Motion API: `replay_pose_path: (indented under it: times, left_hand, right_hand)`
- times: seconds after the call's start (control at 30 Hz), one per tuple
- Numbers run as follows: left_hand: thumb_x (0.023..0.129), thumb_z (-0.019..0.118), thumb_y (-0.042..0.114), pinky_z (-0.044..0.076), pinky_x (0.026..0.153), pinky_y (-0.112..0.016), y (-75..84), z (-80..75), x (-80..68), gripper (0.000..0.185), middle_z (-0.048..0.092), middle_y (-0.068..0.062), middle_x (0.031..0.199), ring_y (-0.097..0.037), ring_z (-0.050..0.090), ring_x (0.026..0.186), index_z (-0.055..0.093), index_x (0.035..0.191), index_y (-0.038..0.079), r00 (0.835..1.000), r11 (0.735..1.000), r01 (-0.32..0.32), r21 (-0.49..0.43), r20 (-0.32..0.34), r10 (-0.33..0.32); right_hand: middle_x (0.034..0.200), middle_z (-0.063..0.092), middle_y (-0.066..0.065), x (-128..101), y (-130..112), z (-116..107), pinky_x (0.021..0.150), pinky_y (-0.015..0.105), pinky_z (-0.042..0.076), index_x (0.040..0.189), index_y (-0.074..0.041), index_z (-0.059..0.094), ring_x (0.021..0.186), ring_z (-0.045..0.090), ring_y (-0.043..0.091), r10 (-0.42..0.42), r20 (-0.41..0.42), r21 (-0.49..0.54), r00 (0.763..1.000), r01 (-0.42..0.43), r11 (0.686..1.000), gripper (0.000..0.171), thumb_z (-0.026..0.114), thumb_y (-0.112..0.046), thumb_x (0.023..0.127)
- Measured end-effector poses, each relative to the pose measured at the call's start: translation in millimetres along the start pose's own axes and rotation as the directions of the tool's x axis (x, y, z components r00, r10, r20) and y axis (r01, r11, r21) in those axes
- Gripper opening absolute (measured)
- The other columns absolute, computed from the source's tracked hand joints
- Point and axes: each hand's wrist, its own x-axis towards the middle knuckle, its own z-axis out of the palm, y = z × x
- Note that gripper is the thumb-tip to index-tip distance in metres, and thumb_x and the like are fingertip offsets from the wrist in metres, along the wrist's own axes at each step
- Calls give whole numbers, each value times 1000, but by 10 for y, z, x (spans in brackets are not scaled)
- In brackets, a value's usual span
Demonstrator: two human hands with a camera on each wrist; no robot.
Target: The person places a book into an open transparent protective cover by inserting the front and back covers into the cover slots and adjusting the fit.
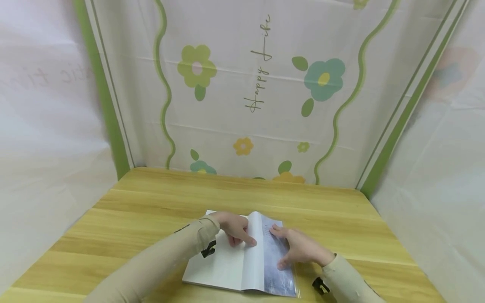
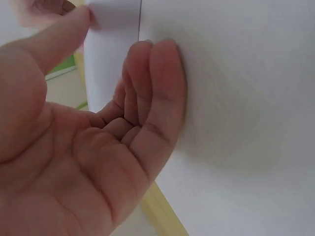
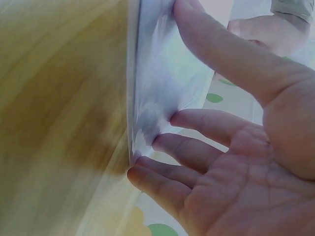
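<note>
On the wooden surface lies a book, white page on the left, shiny blue cover on the right. The left hand touches the white fold between them with its thumb, other fingers loosely bent. The right hand has spread fingers touching the cover. Flowery cloth hangs behind.

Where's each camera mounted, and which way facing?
Head: on the head, facing forward and down at table, book, flowered cloth; left hand, right hand, sleeves show.
Left wrist: on that wrist, facing the white page; left hand close up, part of right.
Right wrist: on that wrist, facing blue cover and table; right hand close up, part of left.
Shared: both wrist views show both hands.
</note>
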Motion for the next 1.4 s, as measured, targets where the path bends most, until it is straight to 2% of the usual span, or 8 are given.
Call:
replay_pose_path:
  times: [0.17, 0.47, 0.77, 0.87, 1.0, 1.17, 1.27, 1.4]
  left_hand:
    - [93, 70, 34, 57, 64, -30, -13, -8, -1, 40, 52, -3, 61, -14, 56, 55, 58, 72, 2, 999, 999, 4, -33, -42, -6]
    - [90, 73, 37, 55, 61, -29, 21, 41, 13, 44, 49, -1, 55, -13, 51, 52, 55, 66, 5, 995, 999, 36, 27, -89, -33]
    - [85, 78, 40, 53, 57, -28, 70, 144, 17, 39, 58, -4, 62, -14, 56, 54, 58, 78, 6, 975, 993, 99, 56, -206, -86]
    - [84, 79, 38, 53, 58, -29, 68, 146, 9, 39, 59, -5, 62, -15, 57, 53, 58, 77, 6, 974, 996, 88, 23, -212, -81]
    - [85, 79, 30, 57, 62, -31, 32, 88, -17, 36, 61, -8, 63, -17, 60, 56, 63, 73, 0, 985, 995, 38, -91, -165, -52]
    - [86, 78, 14, 60, 64, -36, -45, 20, -36, 26, 67, -17, 72, -24, 67, 64, 63, 76, -5, 992, 961, -21, -276, -127, -15]
    - [85, 79, 11, 60, 64, -36, -75, 12, -22, 24, 68, -20, 74, -26, 68, 64, 62, 77, -5, 992, 948, -28, -317, -126, -13]
    - [84, 80, 11, 60, 62, -35, -82, 17, 13, 25, 68, -19, 72, -25, 68, 62, 62, 77, -5, 991, 948, -19, -317, -128, -23]
  right_hand:
    - [147, 38, 27, 8, -14, -4, 108, 58, 29, 140, 8, 47, 131, 37, 50, -14, -7, -5, 1000, 14, 1000, 99, 93, -26, 59]
    - [146, 40, 26, 17, -43, 24, 107, 56, 32, 140, 7, 48, 130, 41, 48, 8, -19, -47, 1000, -9, 999, 100, 93, -27, 57]
    - [148, 38, 25, 11, -46, 27, 107, 59, 31, 141, 5, 48, 130, 38, 50, 26, -9, -35, 1000, -27, 999, 99, 93, -26, 58]
    - [148, 39, 24, 4, -49, 19, 106, 60, 31, 141, 4, 48, 130, 39, 50, 26, -8, -40, 1000, -26, 999, 99, 93, -27, 58]
    - [148, 39, 24, -10, -48, 9, 106, 60, 31, 142, 3, 48, 130, 38, 50, 21, -8, -11, 1000, -21, 1000, 99, 93, -27, 59]
    - [149, 38, 24, -18, -57, -1, 107, 58, 32, 143, 3, 47, 131, 38, 49, 25, -2, 18, 1000, -25, 1000, 99, 93, -27, 60]
    - [148, 38, 24, -17, -71, -3, 106, 58, 33, 143, 3, 47, 130, 39, 49, 24, -4, 15, 1000, -24, 1000, 99, 93, -26, 60]
    - [148, 39, 25, -13, -78, 5, 106, 58, 33, 142, 3, 47, 130, 39, 49, 20, -14, 4, 1000, -20, 1000, 99, 93, -26, 59]
